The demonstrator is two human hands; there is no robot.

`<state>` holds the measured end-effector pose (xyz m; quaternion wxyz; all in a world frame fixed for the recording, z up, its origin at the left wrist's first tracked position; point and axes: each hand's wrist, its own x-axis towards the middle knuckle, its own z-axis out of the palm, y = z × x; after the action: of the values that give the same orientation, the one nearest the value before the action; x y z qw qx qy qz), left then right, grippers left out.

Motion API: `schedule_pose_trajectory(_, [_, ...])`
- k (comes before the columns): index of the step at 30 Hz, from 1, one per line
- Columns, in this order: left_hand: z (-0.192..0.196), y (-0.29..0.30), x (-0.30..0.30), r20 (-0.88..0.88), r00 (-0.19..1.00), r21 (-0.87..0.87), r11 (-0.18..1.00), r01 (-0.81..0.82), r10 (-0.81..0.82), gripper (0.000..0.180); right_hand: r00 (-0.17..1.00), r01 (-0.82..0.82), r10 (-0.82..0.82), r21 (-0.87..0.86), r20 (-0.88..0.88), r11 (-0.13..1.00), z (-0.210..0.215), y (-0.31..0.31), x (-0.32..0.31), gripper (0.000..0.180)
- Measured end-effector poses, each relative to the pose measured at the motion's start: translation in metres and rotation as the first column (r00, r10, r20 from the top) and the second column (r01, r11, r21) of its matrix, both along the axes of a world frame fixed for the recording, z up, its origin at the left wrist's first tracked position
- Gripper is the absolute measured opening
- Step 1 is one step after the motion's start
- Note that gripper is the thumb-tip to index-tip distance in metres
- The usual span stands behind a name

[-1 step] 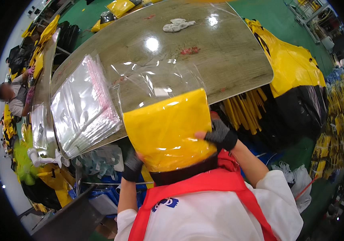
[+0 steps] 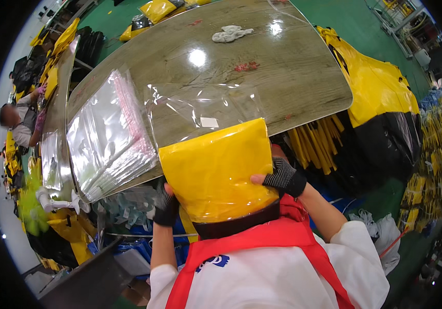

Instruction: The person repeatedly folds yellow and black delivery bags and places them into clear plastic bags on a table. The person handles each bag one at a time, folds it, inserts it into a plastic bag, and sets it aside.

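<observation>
A folded yellow piece with a black lower edge, in a clear plastic bag (image 2: pixel 215 170), stands tilted between me and the table edge. The bag's see-through end spreads up over the tabletop, with a small white label in it. My right hand (image 2: pixel 284 176), in a black fingerless glove, grips the bag's right side, its thumb across the front and the other fingers behind. At the lower left edge is my left hand (image 2: pixel 166 206), gloved alike, thumb upward beside the bag; its other fingers are hidden.
Clear plastic bags (image 2: pixel 105 134) lie stacked on the wood-look table (image 2: pixel 298 62). A white cloth (image 2: pixel 232 34) rests farther back. Right of the table hang large yellow-and-black pieces (image 2: pixel 380 87). A green fan (image 2: pixel 32 206) is at left, near another person (image 2: pixel 22 123) at a second table.
My left hand has shifted slightly left and up along the bag's edge, its thumb now showing. The bag's clear end has settled a little lower; the right hand keeps its grip.
</observation>
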<state>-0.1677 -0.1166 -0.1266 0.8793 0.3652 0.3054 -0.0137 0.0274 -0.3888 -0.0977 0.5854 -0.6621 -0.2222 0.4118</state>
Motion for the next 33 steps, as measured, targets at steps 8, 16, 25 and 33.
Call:
schedule_pose_trajectory(8, [-0.042, -0.056, -0.012, -0.170, 0.985, 0.608, 0.786, 0.110, -0.006, 0.038, 0.974, 0.208, -0.215, -0.084, -0.079, 0.975, -0.022, -0.020, 0.003, 0.048])
schedule_pose_trajectory(16, [-0.048, -0.067, -0.046, 0.091, 0.899, 0.702, 0.668, 0.247, -0.428, 0.062, 0.947, 0.149, -0.193, -0.180, -0.259, 0.972, -0.018, -0.068, -0.056, 0.061])
schedule_pose_trajectory(25, [-0.034, -0.091, -0.002, -0.033, 0.991, 0.733, 0.671, 0.113, -0.131, 0.041, 0.884, 0.455, -0.369, 0.348, -0.288, 0.820, 0.005, -0.055, -0.050, 0.078])
schedule_pose_trajectory(33, [0.094, -0.105, 0.079, -0.401, 0.529, 0.874, -0.140, 0.465, -0.748, 0.023, 0.728, 0.293, -0.466, 0.386, 0.503, 0.875, 0.075, -0.015, 0.055, 0.058])
